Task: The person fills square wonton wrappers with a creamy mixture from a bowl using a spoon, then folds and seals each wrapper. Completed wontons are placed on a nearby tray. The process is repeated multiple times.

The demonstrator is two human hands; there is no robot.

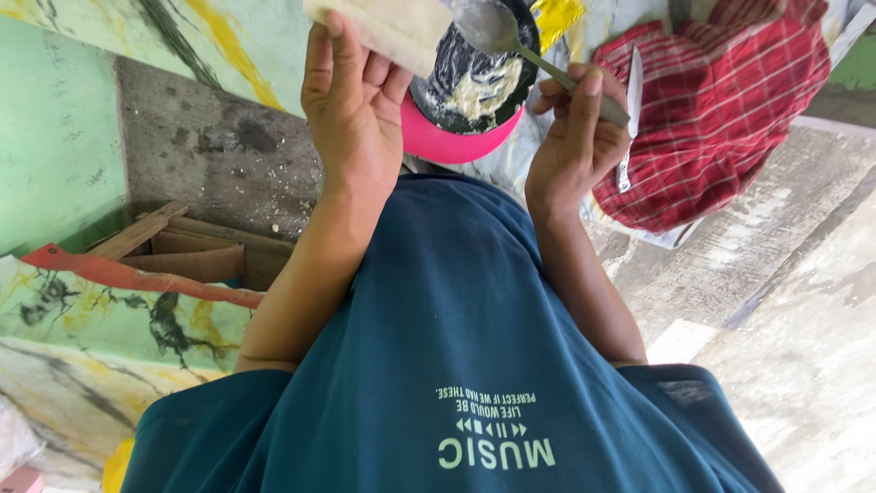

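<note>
My left hand [351, 100] is raised at the top centre and grips a pale, flat sheet of dough or wrapper [388, 27] by its lower edge. My right hand [575, 137] holds a metal spoon [497, 32] by the handle, its bowl lifted over a pink bowl [456, 141]. The dark inside of that bowl holds a whitish paste [479, 87]. The sheet partly covers the bowl's left rim. Both forearms reach up from my dark blue shirt.
A red checked cloth [721, 110] lies at the right with a knife [630, 128] resting on its left edge. Wooden boards [182, 246] sit at the left against a green painted wall [55, 137]. Grey concrete floor [785, 301] spreads to the right.
</note>
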